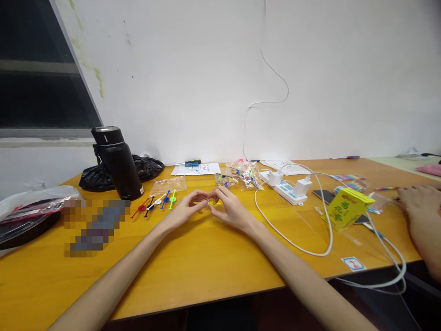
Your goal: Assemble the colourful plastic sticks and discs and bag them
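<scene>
Head view: right hand's (229,209) fingers closing narrowly on a small yellow plastic piece (214,202); left hand's (189,205) fingers curling against it, grip unclear. Probably handling light, stiff, slightly slick; its middle likely offering best hold. Beyond the fingers, clear bags (253,172) are holding coloured pieces (224,177); leftward, a black flask (119,169) is hiding its contents.

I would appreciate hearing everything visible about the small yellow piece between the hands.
The small yellow piece looks like plastic, with a rounded part and a narrow end toward the right. It sits between the left hand and the right hand, over the table. The hands hide much of it, so its full shape and exact grip cannot be told.
</scene>
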A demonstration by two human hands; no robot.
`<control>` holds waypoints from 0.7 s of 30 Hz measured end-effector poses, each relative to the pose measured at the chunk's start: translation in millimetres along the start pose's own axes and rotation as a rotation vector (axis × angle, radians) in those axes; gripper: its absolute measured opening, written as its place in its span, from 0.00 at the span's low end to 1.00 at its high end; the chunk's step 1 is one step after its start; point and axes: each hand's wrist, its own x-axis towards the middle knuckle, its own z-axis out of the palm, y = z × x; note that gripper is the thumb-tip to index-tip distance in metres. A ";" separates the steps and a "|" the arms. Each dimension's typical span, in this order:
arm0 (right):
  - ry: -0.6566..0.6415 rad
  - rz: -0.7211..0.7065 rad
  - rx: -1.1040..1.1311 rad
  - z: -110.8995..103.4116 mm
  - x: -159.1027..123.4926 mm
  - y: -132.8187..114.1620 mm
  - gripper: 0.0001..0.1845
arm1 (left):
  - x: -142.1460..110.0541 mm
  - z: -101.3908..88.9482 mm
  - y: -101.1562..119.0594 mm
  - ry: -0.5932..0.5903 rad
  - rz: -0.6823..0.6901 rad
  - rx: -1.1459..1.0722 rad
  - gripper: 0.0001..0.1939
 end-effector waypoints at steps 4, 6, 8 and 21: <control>-0.025 -0.006 0.030 1.7 -0.4 -1.2 0.10 | 0.7 3.9 -4.8 -0.014 -0.019 -0.095 0.17; -0.027 -0.012 0.041 2.3 -1.1 -1.4 0.10 | 0.7 6.0 -6.2 -0.012 -0.021 -0.137 0.15; -0.028 -0.017 0.052 2.6 -1.8 -1.9 0.11 | 0.7 8.0 -6.4 -0.007 -0.028 -0.181 0.15; 0.017 0.303 -0.185 18.6 -9.7 21.6 0.15 | 6.0 -0.7 -13.9 0.297 -0.204 -0.417 0.21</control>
